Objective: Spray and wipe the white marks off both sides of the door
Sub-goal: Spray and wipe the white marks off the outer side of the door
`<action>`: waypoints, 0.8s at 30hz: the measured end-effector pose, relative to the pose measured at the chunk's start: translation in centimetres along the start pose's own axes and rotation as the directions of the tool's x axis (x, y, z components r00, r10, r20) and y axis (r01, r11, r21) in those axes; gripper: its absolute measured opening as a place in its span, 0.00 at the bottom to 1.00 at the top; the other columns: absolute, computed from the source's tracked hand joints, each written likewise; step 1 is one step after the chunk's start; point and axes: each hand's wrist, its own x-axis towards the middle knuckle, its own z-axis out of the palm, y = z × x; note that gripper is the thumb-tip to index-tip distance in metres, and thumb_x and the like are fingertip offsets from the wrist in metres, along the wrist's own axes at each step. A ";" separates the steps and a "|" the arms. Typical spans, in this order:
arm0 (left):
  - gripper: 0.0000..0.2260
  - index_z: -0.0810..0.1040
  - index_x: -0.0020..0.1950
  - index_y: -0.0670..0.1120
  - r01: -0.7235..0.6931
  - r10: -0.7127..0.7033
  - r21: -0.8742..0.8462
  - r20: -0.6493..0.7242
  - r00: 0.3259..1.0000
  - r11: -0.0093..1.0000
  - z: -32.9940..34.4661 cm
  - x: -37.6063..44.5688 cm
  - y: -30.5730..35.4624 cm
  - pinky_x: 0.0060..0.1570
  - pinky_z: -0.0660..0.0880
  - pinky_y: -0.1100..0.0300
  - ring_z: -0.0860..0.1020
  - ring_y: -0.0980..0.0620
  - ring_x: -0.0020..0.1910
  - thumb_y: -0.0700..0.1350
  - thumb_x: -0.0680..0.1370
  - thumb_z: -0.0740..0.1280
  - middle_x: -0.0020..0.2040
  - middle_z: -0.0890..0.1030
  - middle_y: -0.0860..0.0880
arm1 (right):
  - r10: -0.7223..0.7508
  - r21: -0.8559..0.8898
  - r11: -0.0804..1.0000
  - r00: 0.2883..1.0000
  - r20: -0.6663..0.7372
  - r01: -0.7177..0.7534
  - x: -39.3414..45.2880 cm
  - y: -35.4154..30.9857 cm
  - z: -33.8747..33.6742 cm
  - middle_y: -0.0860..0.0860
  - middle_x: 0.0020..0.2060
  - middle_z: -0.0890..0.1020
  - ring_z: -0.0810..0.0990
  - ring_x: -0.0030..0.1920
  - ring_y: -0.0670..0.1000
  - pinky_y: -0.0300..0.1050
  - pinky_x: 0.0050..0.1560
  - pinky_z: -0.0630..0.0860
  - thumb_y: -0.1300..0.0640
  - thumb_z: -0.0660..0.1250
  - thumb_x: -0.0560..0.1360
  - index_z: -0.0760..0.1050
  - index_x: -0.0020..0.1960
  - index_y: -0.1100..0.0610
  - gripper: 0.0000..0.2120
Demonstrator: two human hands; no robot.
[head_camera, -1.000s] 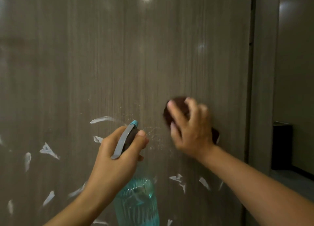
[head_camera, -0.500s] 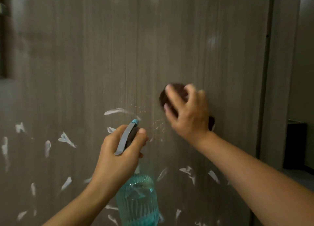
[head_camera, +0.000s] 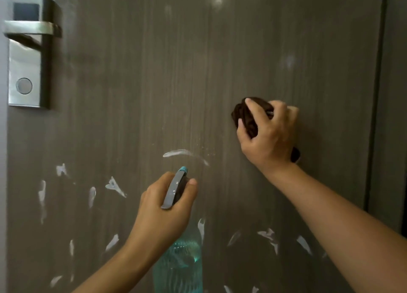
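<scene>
On my feed: the door (head_camera: 220, 72) fills the view, grey-brown w/ vertical grain. Left hand (head_camera: 163, 213) has its grip clamped round the head of a spray bottle (head_camera: 179, 264), fingers curled over the grey trigger (head_camera: 172, 192), teal nozzle (head_camera: 183, 169) aimed at the door. Bottle body is clear teal plastic, ribbed, hanging below the hand; I can't tell the liquid level inside, too dim and partly behind the wrist.

Right hand (head_camera: 267, 136) has its grip clamped on a dark brown cloth (head_camera: 246, 116), bunched up and pressed flat to the door, upper right of the bottle. A bit of cloth pokes out under the heel of the hand too.

White marks (head_camera: 114, 186) are scattered over the lower half of the door, left of the bottle and below both hands. One long curved streak (head_camera: 180, 152) sits just above the nozzle, w/ fine droplets beside it. Upper door has only faint smears and glare.

Metal lock plate (head_camera: 25, 72) w/ lever handle (head_camera: 30, 27) at the top left edge. Door frame (head_camera: 394, 94) runs down the right side.
</scene>
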 end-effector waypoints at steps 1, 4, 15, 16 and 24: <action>0.18 0.77 0.44 0.38 -0.004 0.004 0.012 -0.004 1.000 1.000 0.2 0.3 -0.1 0.38 0.76 0.41 0.79 0.38 0.39 0.53 0.81 0.68 0.38 0.80 0.39 | 0.018 -0.001 1.000 1.000 -0.006 -0.018 -0.1 -0.4 0.2 0.61 0.57 0.77 0.73 0.52 0.66 0.58 0.50 0.73 0.44 0.68 0.78 0.80 0.67 0.51 0.21; 0.18 0.70 0.37 0.42 -0.028 0.029 0.054 -0.024 0.999 0.998 0.8 1.2 -0.4 0.28 0.66 0.58 0.70 0.51 0.27 0.50 0.81 0.69 0.28 0.72 0.50 | -0.013 -0.008 1.000 1.000 -0.009 0.013 -0.5 -0.4 0.2 0.62 0.58 0.76 0.73 0.53 0.66 0.57 0.50 0.73 0.44 0.68 0.78 0.78 0.69 0.52 0.22; 0.13 0.78 0.42 0.41 -0.032 0.030 -0.040 -0.053 0.998 0.999 -0.5 0.5 -1.5 0.33 0.71 0.53 0.71 0.53 0.30 0.50 0.80 0.71 0.33 0.75 0.44 | -0.040 0.036 0.999 0.998 0.043 0.039 0.3 -3.3 1.1 0.61 0.59 0.74 0.73 0.52 0.66 0.59 0.49 0.75 0.43 0.67 0.79 0.78 0.69 0.51 0.22; 0.13 0.79 0.42 0.41 -0.025 0.023 -0.036 -0.059 0.998 0.999 -1.0 0.0 -1.8 0.33 0.71 0.51 0.71 0.53 0.30 0.50 0.79 0.71 0.34 0.76 0.44 | -0.153 0.060 0.987 0.986 0.064 0.150 -1.7 -4.1 1.4 0.61 0.59 0.73 0.72 0.52 0.65 0.59 0.48 0.75 0.43 0.69 0.78 0.79 0.69 0.51 0.23; 0.12 0.78 0.39 0.44 0.025 -0.025 0.010 -0.055 0.998 1.000 -4.1 -3.7 -3.9 0.30 0.69 0.53 0.70 0.54 0.27 0.48 0.78 0.72 0.29 0.76 0.47 | -0.664 0.239 0.747 0.715 0.218 0.621 -9.2 -4.5 0.0 0.59 0.58 0.71 0.73 0.49 0.62 0.57 0.46 0.76 0.43 0.73 0.73 0.73 0.70 0.51 0.29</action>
